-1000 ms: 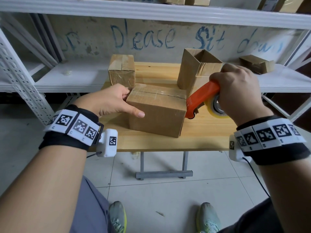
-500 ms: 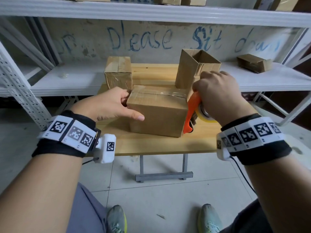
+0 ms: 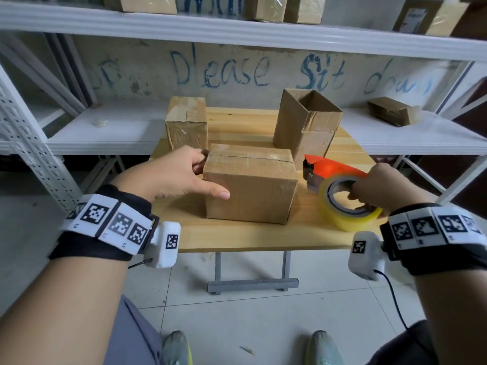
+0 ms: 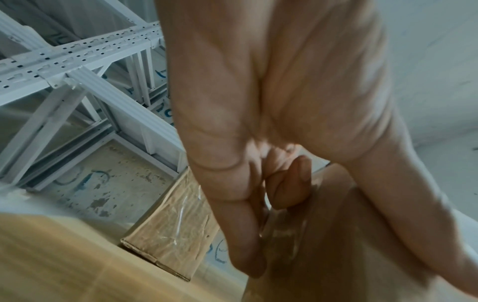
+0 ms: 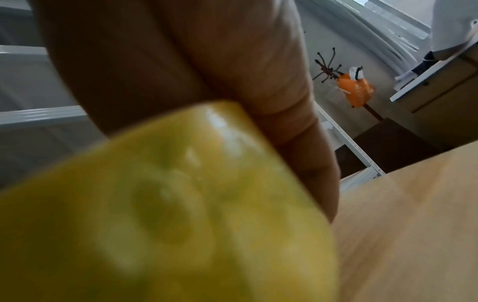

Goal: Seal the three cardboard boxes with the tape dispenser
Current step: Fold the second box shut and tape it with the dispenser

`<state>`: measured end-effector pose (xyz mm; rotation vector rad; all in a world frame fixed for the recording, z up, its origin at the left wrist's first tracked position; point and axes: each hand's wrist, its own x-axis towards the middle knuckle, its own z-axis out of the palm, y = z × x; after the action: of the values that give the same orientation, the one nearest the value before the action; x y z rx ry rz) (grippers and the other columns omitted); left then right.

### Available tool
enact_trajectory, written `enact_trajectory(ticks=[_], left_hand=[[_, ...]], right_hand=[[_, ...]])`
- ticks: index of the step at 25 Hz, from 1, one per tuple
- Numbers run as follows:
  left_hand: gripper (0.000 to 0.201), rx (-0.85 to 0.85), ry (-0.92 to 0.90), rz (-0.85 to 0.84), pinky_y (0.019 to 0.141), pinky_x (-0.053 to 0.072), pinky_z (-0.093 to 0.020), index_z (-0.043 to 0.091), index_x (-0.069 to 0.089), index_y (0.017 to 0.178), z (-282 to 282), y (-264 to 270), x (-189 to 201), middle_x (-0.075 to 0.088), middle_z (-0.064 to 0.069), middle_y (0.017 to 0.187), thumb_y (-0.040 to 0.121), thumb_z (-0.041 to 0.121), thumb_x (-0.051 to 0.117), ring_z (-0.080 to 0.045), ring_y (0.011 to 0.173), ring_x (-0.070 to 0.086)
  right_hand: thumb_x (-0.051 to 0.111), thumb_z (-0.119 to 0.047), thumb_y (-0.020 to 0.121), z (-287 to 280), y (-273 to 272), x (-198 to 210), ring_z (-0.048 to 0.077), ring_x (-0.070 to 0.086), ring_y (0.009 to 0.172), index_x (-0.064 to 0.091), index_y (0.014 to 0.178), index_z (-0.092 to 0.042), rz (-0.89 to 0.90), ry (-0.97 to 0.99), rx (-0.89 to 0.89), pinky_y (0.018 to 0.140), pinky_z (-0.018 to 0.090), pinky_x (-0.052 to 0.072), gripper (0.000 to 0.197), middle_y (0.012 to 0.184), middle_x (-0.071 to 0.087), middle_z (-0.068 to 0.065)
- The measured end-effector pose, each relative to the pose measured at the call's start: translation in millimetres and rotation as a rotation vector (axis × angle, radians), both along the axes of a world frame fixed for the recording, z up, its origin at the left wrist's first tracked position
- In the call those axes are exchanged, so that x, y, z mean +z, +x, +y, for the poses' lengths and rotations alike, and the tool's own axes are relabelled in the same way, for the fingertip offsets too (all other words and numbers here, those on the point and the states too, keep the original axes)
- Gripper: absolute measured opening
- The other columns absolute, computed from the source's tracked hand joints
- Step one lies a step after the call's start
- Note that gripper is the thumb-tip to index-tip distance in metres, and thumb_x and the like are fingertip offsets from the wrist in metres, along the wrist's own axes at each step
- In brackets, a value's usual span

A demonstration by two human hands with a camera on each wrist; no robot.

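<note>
Front box (image 3: 250,191) taped shut; rear-left box (image 3: 186,125) closed, upright; rear-right box (image 3: 305,122) open-topped; orange tape dispenser (image 3: 340,191) just right of front box.

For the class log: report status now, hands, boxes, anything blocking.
Left hand steadies front box, tape over its seam. Right hand holds tape dispenser beside it. Tall box open. Nothing blocking.

a storeroom: white slotted-steel shelving (image 3: 31,133) holding cardboard boxes (image 3: 392,114), with a scrawled concrete wall (image 3: 237,72)
</note>
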<state>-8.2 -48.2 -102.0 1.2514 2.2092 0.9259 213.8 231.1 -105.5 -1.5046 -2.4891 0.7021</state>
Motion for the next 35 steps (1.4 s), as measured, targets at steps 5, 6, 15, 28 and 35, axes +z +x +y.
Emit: enact_trajectory(ticks=[5,6,15,28,35], left_hand=[[0.092,0.063,-0.038,0.073,0.098,0.053,-0.045,0.003,0.073,0.087,0,2,1,0.069,0.015,0.112,0.040,0.081,0.082,-0.019,0.100,0.068],[0.092,0.084,-0.040,0.079,0.091,0.054,-0.046,-0.001,0.065,0.076,-1,3,2,0.071,0.008,0.105,0.040,0.081,0.083,-0.026,0.092,0.067],[0.101,0.204,-0.161,0.231,0.081,0.051,-0.043,0.030,0.029,0.108,-6,27,21,0.055,0.008,0.108,0.035,0.079,0.078,-0.015,0.092,0.057],[0.085,0.032,-0.094,0.245,0.116,0.039,-0.039,0.072,0.028,0.140,3,33,13,0.039,0.027,0.155,0.071,0.066,0.078,-0.005,0.141,0.042],[0.094,0.047,-0.027,0.169,0.111,0.043,-0.035,0.066,0.024,0.146,8,30,5,0.046,0.028,0.136,0.072,0.058,0.082,-0.002,0.125,0.049]], right_hand=[[0.069,-0.019,0.085,-15,-4,0,0.033,0.068,0.064,0.062,0.088,0.002,0.144,-0.062,-0.057,0.060,0.045,0.061,0.023,0.071,0.069,0.014],[0.069,-0.020,0.085,-18,-3,0,0.031,0.067,0.064,0.063,0.089,0.002,0.164,-0.063,-0.050,0.056,0.040,0.060,0.022,0.070,0.068,0.013],[0.065,-0.010,0.082,-36,5,12,0.033,0.071,0.066,0.066,0.078,0.000,0.360,0.099,0.022,0.067,0.045,0.058,0.011,0.061,0.070,0.013],[0.065,-0.012,0.081,-64,-6,19,0.023,0.069,0.066,0.063,0.081,-0.017,0.588,0.203,0.178,0.063,0.042,0.058,0.005,0.066,0.069,0.003],[0.062,0.010,0.061,-80,-8,26,-0.012,0.055,0.067,0.062,0.088,-0.022,0.692,0.367,0.244,0.051,0.003,0.035,0.042,0.071,0.059,-0.015]])
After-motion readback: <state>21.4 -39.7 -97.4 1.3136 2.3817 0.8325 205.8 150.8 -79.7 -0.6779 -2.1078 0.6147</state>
